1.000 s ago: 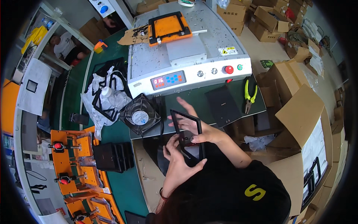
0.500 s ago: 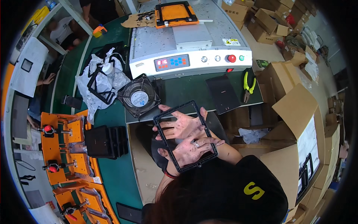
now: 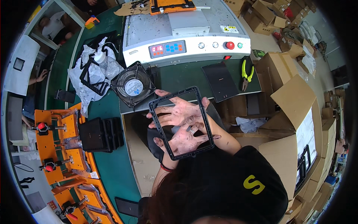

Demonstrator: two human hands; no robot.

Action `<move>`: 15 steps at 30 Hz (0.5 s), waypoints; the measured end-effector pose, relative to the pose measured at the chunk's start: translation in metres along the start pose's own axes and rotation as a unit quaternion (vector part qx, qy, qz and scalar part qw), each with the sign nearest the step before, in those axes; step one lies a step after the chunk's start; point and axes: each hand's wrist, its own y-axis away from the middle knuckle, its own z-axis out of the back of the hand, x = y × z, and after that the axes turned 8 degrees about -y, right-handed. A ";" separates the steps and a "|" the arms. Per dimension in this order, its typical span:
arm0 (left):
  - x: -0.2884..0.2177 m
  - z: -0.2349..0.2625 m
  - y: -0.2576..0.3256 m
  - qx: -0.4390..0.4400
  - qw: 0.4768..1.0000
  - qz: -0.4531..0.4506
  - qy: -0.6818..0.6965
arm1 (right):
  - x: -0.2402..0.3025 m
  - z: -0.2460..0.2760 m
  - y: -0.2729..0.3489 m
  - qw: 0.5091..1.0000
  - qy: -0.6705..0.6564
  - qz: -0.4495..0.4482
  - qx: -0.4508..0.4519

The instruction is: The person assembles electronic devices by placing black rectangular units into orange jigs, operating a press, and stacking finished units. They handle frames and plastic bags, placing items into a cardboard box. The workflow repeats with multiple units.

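A thin black rectangular plastic frame [image 3: 213,128] is held tilted in front of me, and both hands show through its opening. My left hand [image 3: 182,142], with a ring on one finger, spans the near end, thumb at the left side and fingertips at the right. Across the farther part stretches my right hand [image 3: 179,114], its thumb at the right side and its fingers reaching past the left side. Dark smudges mark both hands. Just beyond the frame, a black cooling fan [image 3: 133,85] lies on the green bench.
A white machine [image 3: 186,50] with display and buttons stands behind, an orange fixture [image 3: 172,5] on top. Yellow-green pliers [image 3: 246,74] and a black panel [image 3: 222,82] lie before it. Stacked black panels [image 3: 100,135] and orange clamp fixtures [image 3: 48,143] are left, an open cardboard box [image 3: 294,100] right.
The bench and machine sit slightly higher and farther left in view. The frame has turned a little more upright, with both hands still on it.
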 end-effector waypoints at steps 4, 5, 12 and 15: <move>0.000 0.000 0.000 0.006 1.000 -0.003 0.002 | 0.005 -0.001 -0.002 1.000 0.017 -0.010 0.020; 0.001 0.001 -0.001 0.008 1.000 -0.003 0.000 | 0.007 0.002 0.000 0.999 0.040 -0.013 0.013; -0.010 0.004 0.002 -0.021 0.999 -0.025 -0.022 | 0.048 0.006 0.053 0.533 0.660 0.298 -0.438; -0.025 0.009 0.001 -0.043 0.998 -0.041 -0.030 | 0.063 -0.004 0.086 0.084 0.864 0.110 -0.485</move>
